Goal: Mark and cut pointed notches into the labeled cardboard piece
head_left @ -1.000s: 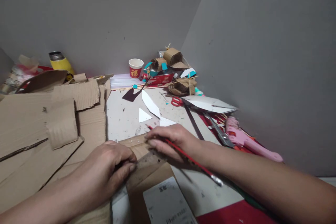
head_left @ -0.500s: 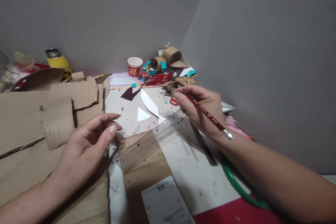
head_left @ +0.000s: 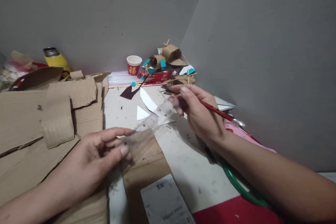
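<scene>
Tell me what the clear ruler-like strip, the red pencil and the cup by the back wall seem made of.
Clear ruler-like strip: probably smooth plastic; the white tabletop shows through it.
Red pencil: likely painted wood, though no bare wood shows; its silvery end looks like metal.
Cup: probably paper, printed red and gold, judging by its pale rolled rim.

A scuffed white tabletop (head_left: 212, 182) carried plenty of scraps. Large brown cardboard sheets (head_left: 21, 112) covered its left side, and a labelled cardboard piece (head_left: 141, 171) lay at the near middle. Farther off lay a white paper triangle (head_left: 142, 113), a curved white cutout (head_left: 147, 100) and a dark cutout (head_left: 127, 93). A red area (head_left: 236, 211) showed at the near right, beside a green loop (head_left: 240, 186).
</scene>
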Demonstrator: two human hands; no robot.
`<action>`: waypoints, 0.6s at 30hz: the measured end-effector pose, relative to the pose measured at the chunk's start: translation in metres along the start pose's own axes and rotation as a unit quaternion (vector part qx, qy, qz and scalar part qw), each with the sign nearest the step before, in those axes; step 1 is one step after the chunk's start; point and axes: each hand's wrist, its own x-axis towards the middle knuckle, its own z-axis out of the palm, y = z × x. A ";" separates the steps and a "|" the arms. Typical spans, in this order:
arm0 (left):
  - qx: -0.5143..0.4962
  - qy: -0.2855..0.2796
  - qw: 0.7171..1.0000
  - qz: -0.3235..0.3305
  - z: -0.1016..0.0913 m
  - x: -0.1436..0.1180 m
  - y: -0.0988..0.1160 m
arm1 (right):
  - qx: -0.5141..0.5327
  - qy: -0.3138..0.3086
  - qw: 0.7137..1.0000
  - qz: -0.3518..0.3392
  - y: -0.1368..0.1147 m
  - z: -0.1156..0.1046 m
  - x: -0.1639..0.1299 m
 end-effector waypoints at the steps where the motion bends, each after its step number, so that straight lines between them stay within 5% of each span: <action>1: -0.018 0.027 0.999 0.000 -0.002 0.002 -0.001 | 0.022 0.008 1.000 0.005 0.002 0.000 0.002; 4: -0.063 0.081 0.995 -0.003 -0.004 0.007 -0.001 | 0.050 0.017 0.998 0.035 0.005 0.000 0.008; 18: -0.096 0.088 0.991 -0.008 -0.015 0.018 -0.007 | 0.044 -0.048 0.994 0.084 0.011 0.005 0.002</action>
